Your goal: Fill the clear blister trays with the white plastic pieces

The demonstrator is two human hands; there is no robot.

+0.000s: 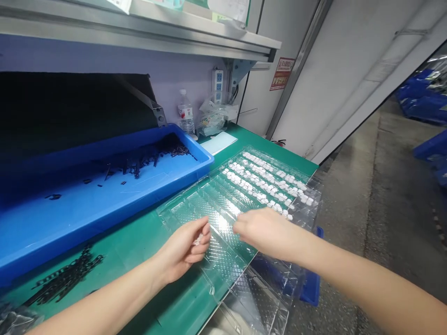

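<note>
Left hand (pixel 186 249) – curled, gripping small white parts (pixel 197 240). Right hand (pixel 267 231) – fingers pinched over clear tray (pixel 195 211), grip contents indeterminate; filled rows (pixel 268 184) at 1 o'clock.

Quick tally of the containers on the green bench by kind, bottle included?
Blue plastic bin: 1
Clear plastic blister tray with rows of small white parts: 1
Clear plastic water bottle: 1
Clear plastic bag by the wall: 1
Total: 4
</note>
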